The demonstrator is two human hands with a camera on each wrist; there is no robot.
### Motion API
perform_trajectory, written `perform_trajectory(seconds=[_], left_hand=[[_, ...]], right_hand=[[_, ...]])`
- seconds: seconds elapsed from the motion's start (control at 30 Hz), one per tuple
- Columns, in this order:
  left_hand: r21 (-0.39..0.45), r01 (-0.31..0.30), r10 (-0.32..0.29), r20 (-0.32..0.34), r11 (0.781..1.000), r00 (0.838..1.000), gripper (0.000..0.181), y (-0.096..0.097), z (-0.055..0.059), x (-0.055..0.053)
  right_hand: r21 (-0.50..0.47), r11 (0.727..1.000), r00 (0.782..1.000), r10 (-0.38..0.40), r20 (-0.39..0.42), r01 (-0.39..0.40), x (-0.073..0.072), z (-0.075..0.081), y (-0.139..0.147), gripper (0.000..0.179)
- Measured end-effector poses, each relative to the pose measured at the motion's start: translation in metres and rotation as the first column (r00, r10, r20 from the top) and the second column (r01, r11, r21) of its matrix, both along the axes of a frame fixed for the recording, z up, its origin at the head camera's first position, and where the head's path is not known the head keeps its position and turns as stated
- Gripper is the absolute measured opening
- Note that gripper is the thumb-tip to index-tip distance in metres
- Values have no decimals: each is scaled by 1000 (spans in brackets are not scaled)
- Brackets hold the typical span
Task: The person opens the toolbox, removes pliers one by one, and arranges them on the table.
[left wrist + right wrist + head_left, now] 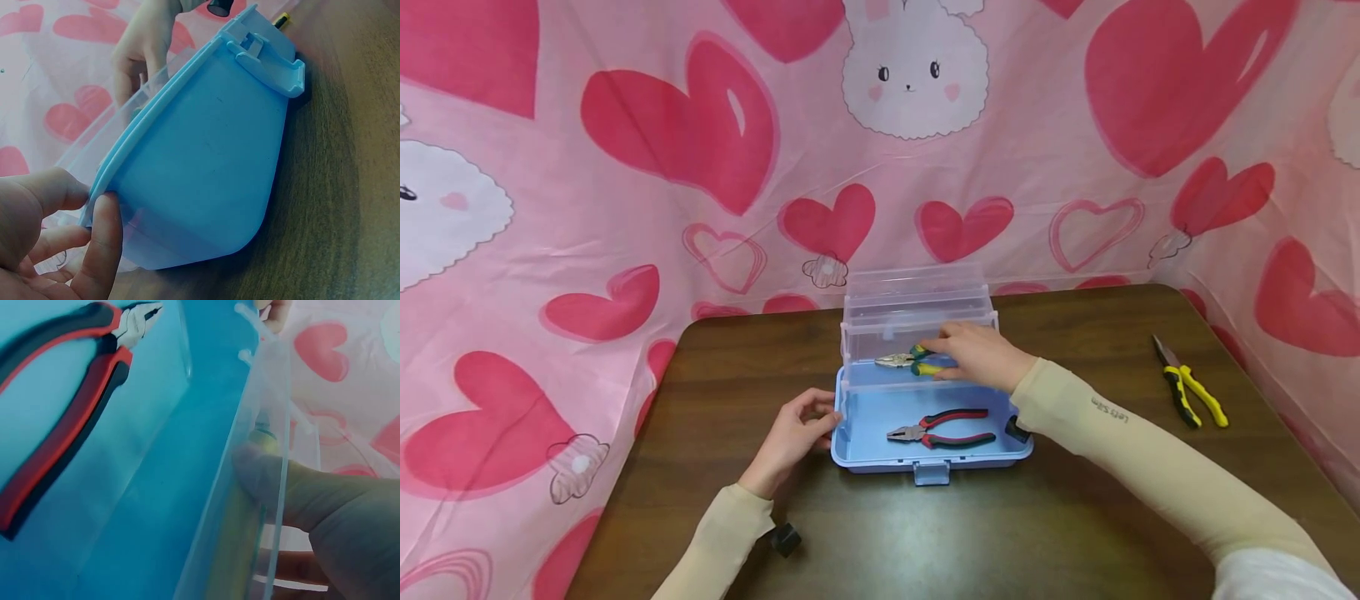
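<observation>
A light blue toolbox (880,464) stands open on the table, its clear upper tray (867,385) raised toward the back. On the box's left end, my left hand (797,433) pinches the rim between thumb and fingers, as the left wrist view shows. My right hand (981,357) holds pliers with green and yellow handles (917,360) at the raised tray, metal jaws pointing left. Through the tray's translucent wall (284,481), the right wrist view shows the thumb on the yellow handle. Combination pliers with red and black handles (936,432) lie on the box floor.
Long-nose pliers with yellow and black handles (1183,383) lie at the right on the brown wooden table (737,367). A blue latch (932,473) hangs from the box front. Pink heart-patterned cloth (820,150) hangs behind and at both sides.
</observation>
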State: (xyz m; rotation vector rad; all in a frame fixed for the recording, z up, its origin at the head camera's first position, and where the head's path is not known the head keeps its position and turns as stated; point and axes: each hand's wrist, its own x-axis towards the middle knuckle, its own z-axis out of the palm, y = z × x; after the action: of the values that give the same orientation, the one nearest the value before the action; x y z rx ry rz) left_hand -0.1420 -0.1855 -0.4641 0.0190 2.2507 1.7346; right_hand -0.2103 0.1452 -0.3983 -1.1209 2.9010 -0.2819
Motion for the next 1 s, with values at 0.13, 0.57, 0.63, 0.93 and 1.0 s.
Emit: perform_trajectory(seconds=[0.13, 0.57, 0.63, 0.93, 1.0], left_hand=[[7, 3, -3, -7, 1000, 1000, 34, 0, 0, 1], [23, 14, -14, -7, 1000, 1000, 36, -1, -3, 1], [26, 17, -17, -8, 1000, 1000, 36, -1, -2, 2], [17, 16, -16, -2, 1000, 1000, 37, -1, -1, 0], [18, 16, -16, -2, 1000, 1000, 36, -1, -1, 1]], right_hand=[[-16, 1000, 1000, -23, -7, 23, 2, 1, -2, 63], [-64, 992, 992, -106, 68, 110, 7, 3, -10, 57], [-85, 990, 989, -106, 105, 115, 6, 3, -9, 57], [-162, 973, 971, -133, 197, 166, 8, 13, -4, 62], [-172, 969, 971, -142, 190, 175, 11, 17, -3, 63]])
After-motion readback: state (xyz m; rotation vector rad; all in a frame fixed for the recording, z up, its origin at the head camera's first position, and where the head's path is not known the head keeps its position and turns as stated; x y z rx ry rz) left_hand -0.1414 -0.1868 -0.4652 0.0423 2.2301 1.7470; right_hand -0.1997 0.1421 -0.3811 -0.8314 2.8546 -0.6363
